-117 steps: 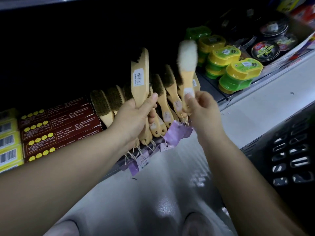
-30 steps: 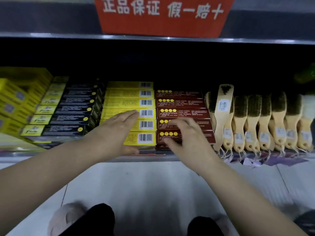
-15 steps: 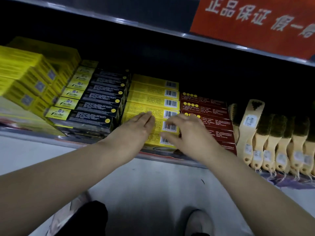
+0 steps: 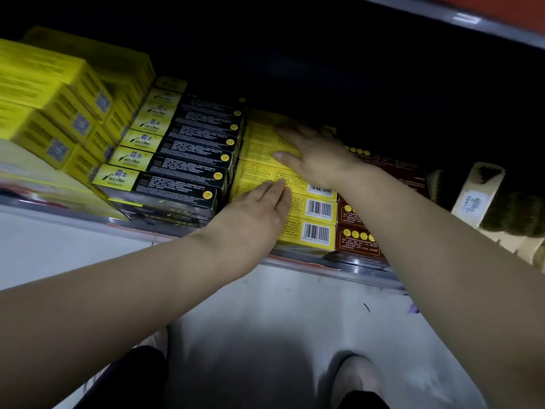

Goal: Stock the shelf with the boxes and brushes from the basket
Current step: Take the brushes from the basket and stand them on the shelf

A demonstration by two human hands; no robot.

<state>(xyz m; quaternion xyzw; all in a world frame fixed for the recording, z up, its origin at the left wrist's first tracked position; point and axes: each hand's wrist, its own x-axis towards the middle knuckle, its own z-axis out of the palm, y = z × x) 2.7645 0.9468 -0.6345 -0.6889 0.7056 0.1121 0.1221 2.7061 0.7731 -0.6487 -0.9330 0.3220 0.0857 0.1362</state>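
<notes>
A stepped stack of long yellow boxes [image 4: 312, 206] with barcodes lies on the low shelf [image 4: 300, 261]. My left hand [image 4: 253, 215] rests flat on the front boxes of this stack, fingers together. My right hand [image 4: 318, 156] lies flat on the boxes further back, fingers spread, holding nothing. To the right sit dark red boxes [image 4: 358, 240] with yellow dots. Wooden brushes [image 4: 477, 193] stand at the far right, partly cut off by my right arm.
Black-and-yellow boxes [image 4: 177, 178] fill the stack to the left, and bright yellow cartons [image 4: 56, 101] pile up at the far left. The upper shelf edge [image 4: 466, 19] runs overhead. Pale floor and my shoes [image 4: 354, 376] are below.
Both hands have moved left from the red and yellow boxes onto the yellow stack, the right hand reaching deeper. The view has swung left and closer. Before that, each hand held a brush.
</notes>
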